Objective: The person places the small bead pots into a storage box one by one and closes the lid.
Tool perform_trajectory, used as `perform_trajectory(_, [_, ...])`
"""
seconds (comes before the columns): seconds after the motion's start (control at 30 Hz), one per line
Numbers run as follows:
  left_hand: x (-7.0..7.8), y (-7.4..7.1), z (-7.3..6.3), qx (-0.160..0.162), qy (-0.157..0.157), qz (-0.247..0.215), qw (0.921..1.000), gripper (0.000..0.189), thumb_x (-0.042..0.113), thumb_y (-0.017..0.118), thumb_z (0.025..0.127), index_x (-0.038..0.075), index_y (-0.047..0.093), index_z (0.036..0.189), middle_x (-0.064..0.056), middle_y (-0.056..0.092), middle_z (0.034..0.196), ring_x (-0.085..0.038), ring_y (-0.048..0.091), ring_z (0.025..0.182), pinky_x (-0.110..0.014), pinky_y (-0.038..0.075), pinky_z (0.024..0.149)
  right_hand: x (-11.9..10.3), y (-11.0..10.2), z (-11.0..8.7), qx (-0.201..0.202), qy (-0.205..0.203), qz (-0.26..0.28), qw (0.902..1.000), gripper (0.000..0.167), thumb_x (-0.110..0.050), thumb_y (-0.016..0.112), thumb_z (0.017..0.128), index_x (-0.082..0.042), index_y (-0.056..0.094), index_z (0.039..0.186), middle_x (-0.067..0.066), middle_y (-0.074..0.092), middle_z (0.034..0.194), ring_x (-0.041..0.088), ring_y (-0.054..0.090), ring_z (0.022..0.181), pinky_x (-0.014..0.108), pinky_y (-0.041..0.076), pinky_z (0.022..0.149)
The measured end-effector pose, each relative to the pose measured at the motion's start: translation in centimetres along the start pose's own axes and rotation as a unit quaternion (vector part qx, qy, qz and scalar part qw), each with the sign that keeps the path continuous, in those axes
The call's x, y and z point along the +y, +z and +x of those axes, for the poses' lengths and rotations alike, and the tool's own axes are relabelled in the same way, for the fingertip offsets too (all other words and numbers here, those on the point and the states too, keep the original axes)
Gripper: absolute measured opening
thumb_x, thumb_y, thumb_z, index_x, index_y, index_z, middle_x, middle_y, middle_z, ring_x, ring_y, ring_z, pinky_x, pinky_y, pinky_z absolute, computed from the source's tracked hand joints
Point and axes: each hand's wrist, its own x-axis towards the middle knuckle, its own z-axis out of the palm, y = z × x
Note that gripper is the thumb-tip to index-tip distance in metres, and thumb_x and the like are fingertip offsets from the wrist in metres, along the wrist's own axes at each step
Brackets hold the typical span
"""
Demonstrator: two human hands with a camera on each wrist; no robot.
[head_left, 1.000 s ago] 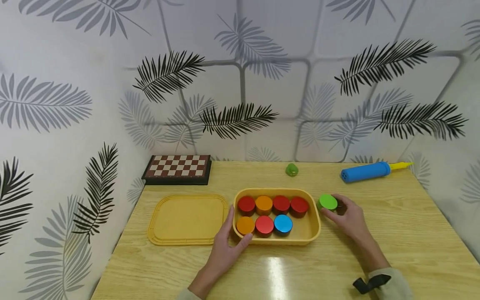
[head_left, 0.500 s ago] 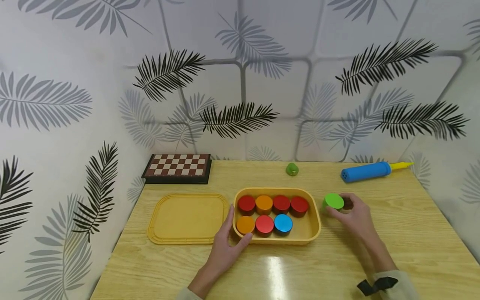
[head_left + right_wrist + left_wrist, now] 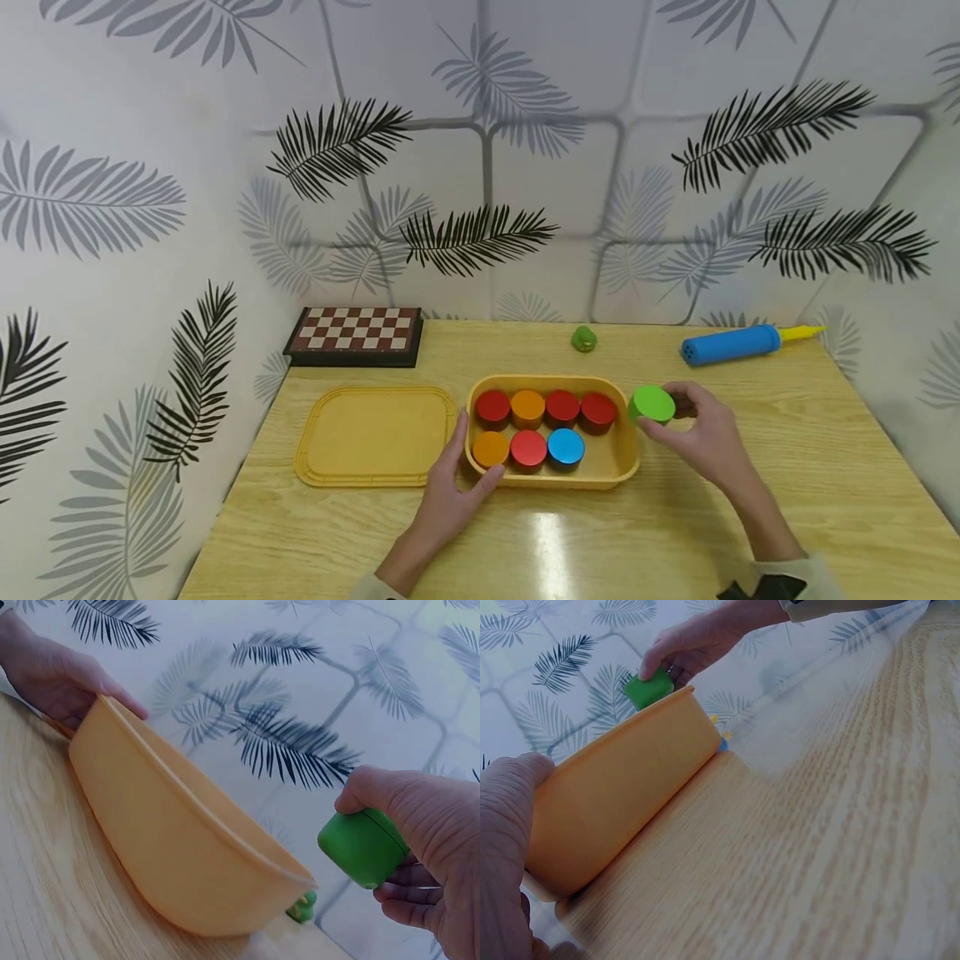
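My right hand (image 3: 701, 429) pinches a green round block (image 3: 652, 403) between thumb and fingers, at the right end of a yellow plastic box (image 3: 630, 467). In the right wrist view the green block is held above the box's rim, apart from it. My left hand (image 3: 452, 492) holds the box's left end, thumb at the front rim and fingers along the side. Inside the box stand two rows of round blocks: red ones (image 3: 562, 407), orange ones (image 3: 528, 407), a pinkish-red one (image 3: 528, 450) and a blue one (image 3: 566, 447). Bare box floor shows at front right.
A flat yellow lid (image 3: 375, 437) lies left of the box. Behind it rests a checkered game board (image 3: 356, 333). Further back are a small green object (image 3: 583, 338) and a blue hand pump (image 3: 731, 344) with a yellow nozzle, near the wall.
My right hand drew the green block slightly right, then brought it back left to the box's right rim. My left hand has kept its hold on the box.
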Motion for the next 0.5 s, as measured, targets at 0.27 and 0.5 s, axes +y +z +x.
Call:
perform_trajectory(0.27, [0.2, -0.1, -0.1, -0.002, -0.002, -0.002, 1.0000, 0.095, 0.039, 0.075, 0.098, 0.014, 0.017, 0.168, -0.004, 0.018, 0.174, -0.020, 0.020, 0.158, -0.048, 0.021, 0.126, -1.3, 1.6, -0.3, -0.038, -0.041, 0.000, 0.9984, 0.048, -0.010, 0.089, 0.077, 0.000, 0.065, 0.118, 0.008, 0.070, 0.106, 0.020, 0.063, 0.092, 0.032, 0.060, 0.080])
perform_trajectory(0.5, [0.1, -0.1, 0.0, 0.000, 0.002, 0.003, 1.0000, 0.094, 0.039, 0.074, 0.098, 0.013, 0.017, 0.168, -0.003, 0.018, 0.174, -0.021, 0.020, 0.158, -0.049, 0.023, 0.125, -2.1, 2.7, -0.4, -0.073, -0.054, -0.012, 0.9958, 0.052, -0.010, 0.088, 0.075, 0.000, 0.062, 0.118, 0.007, 0.068, 0.105, 0.020, 0.063, 0.091, 0.041, 0.060, 0.080])
